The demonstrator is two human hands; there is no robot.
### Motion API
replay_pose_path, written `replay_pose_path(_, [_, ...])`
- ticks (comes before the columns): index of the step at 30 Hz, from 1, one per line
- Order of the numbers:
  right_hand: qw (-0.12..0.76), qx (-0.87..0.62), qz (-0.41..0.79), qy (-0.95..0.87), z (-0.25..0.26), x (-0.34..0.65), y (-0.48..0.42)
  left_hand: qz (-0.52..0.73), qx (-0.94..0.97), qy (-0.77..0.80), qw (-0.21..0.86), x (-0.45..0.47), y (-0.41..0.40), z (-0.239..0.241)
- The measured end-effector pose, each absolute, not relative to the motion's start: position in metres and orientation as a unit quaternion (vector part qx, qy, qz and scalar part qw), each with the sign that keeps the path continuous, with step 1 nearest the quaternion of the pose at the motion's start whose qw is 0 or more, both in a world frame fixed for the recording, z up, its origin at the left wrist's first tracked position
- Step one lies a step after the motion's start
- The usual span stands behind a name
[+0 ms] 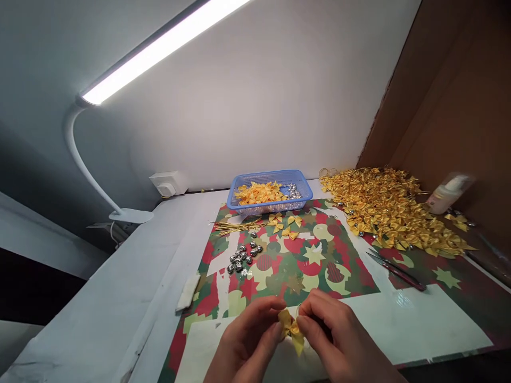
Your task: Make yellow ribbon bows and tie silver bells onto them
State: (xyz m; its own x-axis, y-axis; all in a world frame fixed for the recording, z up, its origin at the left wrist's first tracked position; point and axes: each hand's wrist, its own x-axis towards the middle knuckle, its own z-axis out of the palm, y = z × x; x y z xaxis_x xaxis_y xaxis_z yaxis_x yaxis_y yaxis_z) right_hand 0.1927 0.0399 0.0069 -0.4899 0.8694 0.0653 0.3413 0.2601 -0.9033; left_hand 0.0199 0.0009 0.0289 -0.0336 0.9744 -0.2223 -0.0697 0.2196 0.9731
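Near the front edge of the table, a yellow ribbon bow [293,331] is held between my two hands. My left hand [255,335] pinches the bow's left loop between thumb and fingers. On the other side, my right hand [331,330] is closed with thumb and forefinger at the bow's right side, where a thin gold cord loop [297,311] shows. Beyond the hands lie several silver jingle bells [239,258], a few loose yellow bows [290,233] and a bundle of gold cords [237,227].
A blue basket [269,206] holds yellow bows and silver bells. At the right is a large heap of yellow bows [379,207], with tweezers [397,270] in front and a bottle [445,196] beside it. A white lamp [131,215] stands left; a white block [187,292] lies nearer.
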Motion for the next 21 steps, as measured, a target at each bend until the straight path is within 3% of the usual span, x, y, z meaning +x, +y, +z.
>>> replay_pose_path(12, [0.275,-0.404,0.468,-0.737,-0.008,0.197,0.053,0.392,0.524,0.589,0.475,0.008,0.012,0.015])
replay_pose_path(21, [0.253,-0.401,0.361,-0.803,-0.019,0.200,0.040,0.321,0.603,0.610,0.400,0.010,0.010,0.022])
